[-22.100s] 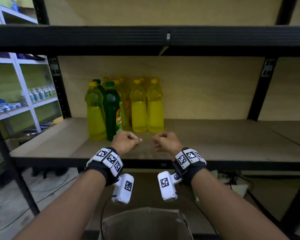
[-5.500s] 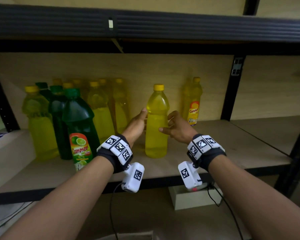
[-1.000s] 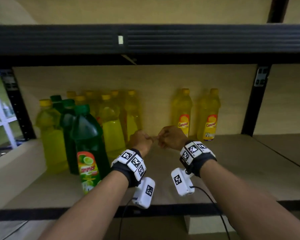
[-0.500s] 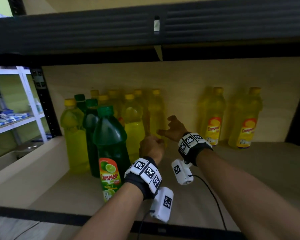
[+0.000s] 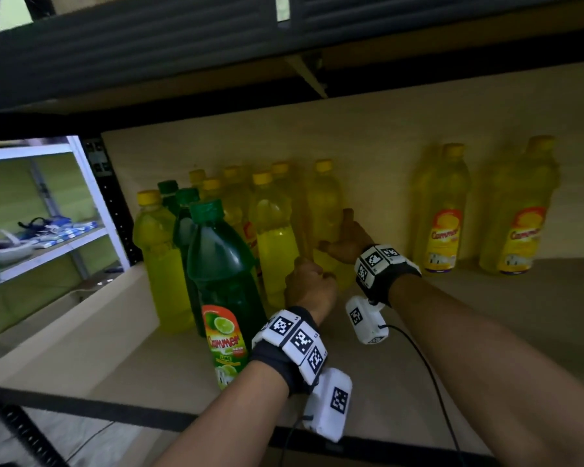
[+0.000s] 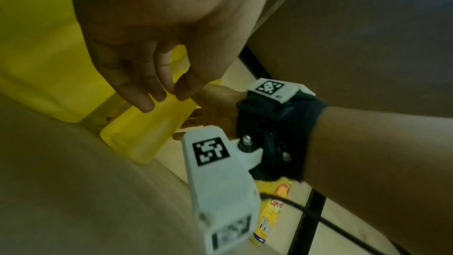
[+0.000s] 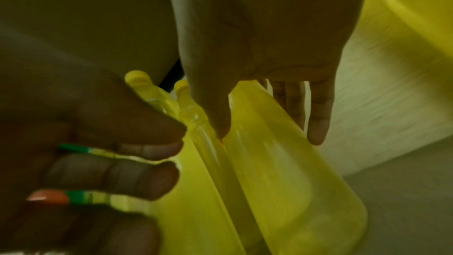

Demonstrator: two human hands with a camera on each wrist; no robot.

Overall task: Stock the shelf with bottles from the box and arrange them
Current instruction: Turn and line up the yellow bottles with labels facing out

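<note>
A cluster of yellow and green bottles stands at the left of the wooden shelf (image 5: pixel 486 315). My right hand (image 5: pixel 341 230) is at the rightmost yellow bottle (image 5: pixel 326 203) of that cluster. In the right wrist view my right hand (image 7: pixel 267 133) has its thumb on one side of this yellow bottle (image 7: pixel 269 162) and its fingers on the other. My left hand (image 5: pixel 309 284) hovers just in front with fingers curled and holds nothing. In the left wrist view the fingertips of my left hand (image 6: pixel 157 94) hang near the foot of the yellow bottle (image 6: pixel 142 135).
A green lime bottle (image 5: pixel 223 264) stands at the front of the cluster, close to my left forearm. Two labelled yellow bottles (image 5: pixel 444 214) (image 5: pixel 520 214) stand apart at the back right. A black beam (image 5: pixel 149 45) runs overhead. A white rack (image 5: pixel 48 197) stands at the far left.
My right hand left the left hand, reached forward and closed round the rightmost yellow bottle of the cluster. The left hand stayed curled. The view swung left and closer.
</note>
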